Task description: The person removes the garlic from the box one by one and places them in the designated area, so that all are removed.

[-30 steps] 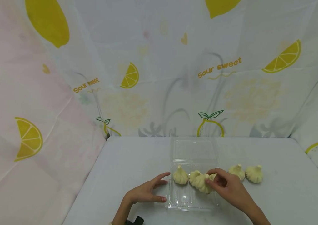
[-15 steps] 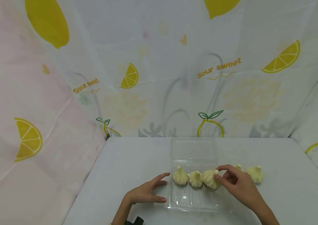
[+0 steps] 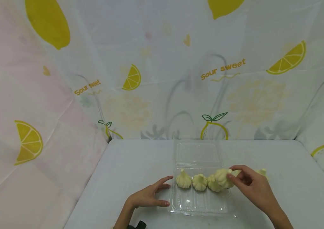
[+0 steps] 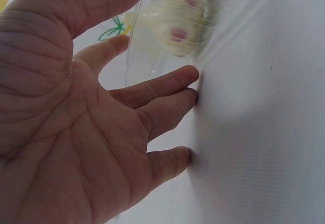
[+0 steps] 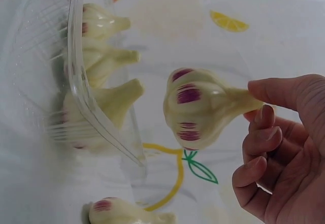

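In the head view my right hand [image 3: 255, 187] pinches a cream garlic bulb [image 3: 222, 178] by its stem, raised over the right side of the clear container [image 3: 196, 208]. Three other bulbs stand in a row inside: one at left [image 3: 183, 179], one in the middle [image 3: 200, 183], one partly behind the held bulb [image 3: 214, 184]. The right wrist view shows purple patches on the held bulb [image 5: 195, 107], stem between thumb and fingers of my hand [image 5: 289, 142]. My left hand [image 3: 149, 194], fingers spread, is at the container's left edge; contact is unclear.
Two more bulbs sit on the white table right of the container, one [image 3: 262, 172] partly covered by my right hand, the other mostly hidden. The container's lid [image 3: 197, 152] lies folded back. A black object [image 3: 141, 225] is by my left wrist. Lemon-print cloth hangs behind.
My right hand has carried the pinched bulb rightward across the container, uncovering the middle bulb and part of the third. My left hand has stayed in place.
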The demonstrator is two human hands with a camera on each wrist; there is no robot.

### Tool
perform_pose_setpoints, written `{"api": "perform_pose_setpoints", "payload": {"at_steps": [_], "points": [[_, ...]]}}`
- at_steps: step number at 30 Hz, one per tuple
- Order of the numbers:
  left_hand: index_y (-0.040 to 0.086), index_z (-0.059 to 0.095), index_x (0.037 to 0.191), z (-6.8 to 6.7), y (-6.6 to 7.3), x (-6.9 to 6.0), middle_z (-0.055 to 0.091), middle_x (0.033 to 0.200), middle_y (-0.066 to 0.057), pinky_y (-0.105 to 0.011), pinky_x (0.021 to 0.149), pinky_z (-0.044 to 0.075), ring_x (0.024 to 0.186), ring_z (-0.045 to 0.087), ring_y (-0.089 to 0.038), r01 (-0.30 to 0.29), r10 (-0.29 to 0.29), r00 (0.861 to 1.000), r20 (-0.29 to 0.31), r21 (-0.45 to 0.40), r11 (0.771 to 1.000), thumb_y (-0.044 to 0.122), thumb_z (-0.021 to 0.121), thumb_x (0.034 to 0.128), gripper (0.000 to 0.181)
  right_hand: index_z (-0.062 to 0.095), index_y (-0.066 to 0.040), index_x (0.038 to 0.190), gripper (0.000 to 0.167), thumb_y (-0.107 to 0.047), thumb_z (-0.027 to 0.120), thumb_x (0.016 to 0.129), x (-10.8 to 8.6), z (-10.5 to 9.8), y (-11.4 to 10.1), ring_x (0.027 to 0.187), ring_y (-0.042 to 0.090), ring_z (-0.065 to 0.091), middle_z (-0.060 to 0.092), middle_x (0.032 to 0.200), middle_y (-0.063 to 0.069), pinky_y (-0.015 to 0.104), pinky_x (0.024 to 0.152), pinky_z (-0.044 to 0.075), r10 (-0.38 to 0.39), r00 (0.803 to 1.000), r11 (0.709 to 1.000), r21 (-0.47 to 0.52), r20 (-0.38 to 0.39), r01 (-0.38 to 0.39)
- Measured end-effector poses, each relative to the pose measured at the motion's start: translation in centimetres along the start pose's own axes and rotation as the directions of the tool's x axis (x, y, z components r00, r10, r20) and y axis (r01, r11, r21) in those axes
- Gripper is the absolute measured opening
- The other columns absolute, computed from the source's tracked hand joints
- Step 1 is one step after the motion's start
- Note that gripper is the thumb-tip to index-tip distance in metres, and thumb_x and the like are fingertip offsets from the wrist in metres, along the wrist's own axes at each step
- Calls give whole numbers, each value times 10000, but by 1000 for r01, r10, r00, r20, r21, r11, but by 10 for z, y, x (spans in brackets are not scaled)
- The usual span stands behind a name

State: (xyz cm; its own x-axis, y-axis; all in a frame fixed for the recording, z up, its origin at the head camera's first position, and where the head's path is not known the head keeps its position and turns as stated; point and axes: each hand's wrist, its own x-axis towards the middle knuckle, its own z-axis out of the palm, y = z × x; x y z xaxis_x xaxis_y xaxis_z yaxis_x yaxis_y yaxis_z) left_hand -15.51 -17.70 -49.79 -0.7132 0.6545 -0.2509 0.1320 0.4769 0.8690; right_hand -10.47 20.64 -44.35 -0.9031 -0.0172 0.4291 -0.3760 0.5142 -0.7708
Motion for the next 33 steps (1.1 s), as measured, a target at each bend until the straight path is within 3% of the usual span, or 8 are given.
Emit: {"api": "perform_pose_setpoints", "payload": {"at_steps": [15, 25, 33], "points": [[398, 250, 1536, 1, 0, 0, 465, 1456, -110, -573, 1081, 294, 1389, 375, -316, 12, -12, 1000, -8, -10, 1000, 273, 799, 850, 888, 697, -126, 1060, 237, -67, 781, 846, -1, -29, 10, 517, 75, 522, 598, 646, -72, 186, 481, 409, 55, 995, 993, -102, -80, -63], [395, 248, 1538, 0, 1, 0, 465, 1455, -107, -569, 1084, 292, 1391, 371, -316, 8, -8, 1000, -6, -11, 1000, 270, 795, 855, 884, 695, -113, 1050, 192, -118, 768, 873, 0, -42, 17, 529, 74, 539, 613, 646, -13, 189, 491, 417, 90, 991, 987, -124, -97, -102], [386, 243, 1541, 1, 0, 1, 463, 1458, -108, -560, 1081, 302, 1387, 376, -319, 2, -2, 1000, 1, 8, 1000, 281, 786, 863, 875, 699, -96, 1049, 195, -128, 772, 871, 1, -53, 20, 531, 59, 545, 629, 653, -43, 184, 487, 412, 108, 986, 983, -133, -128, -125]]}}
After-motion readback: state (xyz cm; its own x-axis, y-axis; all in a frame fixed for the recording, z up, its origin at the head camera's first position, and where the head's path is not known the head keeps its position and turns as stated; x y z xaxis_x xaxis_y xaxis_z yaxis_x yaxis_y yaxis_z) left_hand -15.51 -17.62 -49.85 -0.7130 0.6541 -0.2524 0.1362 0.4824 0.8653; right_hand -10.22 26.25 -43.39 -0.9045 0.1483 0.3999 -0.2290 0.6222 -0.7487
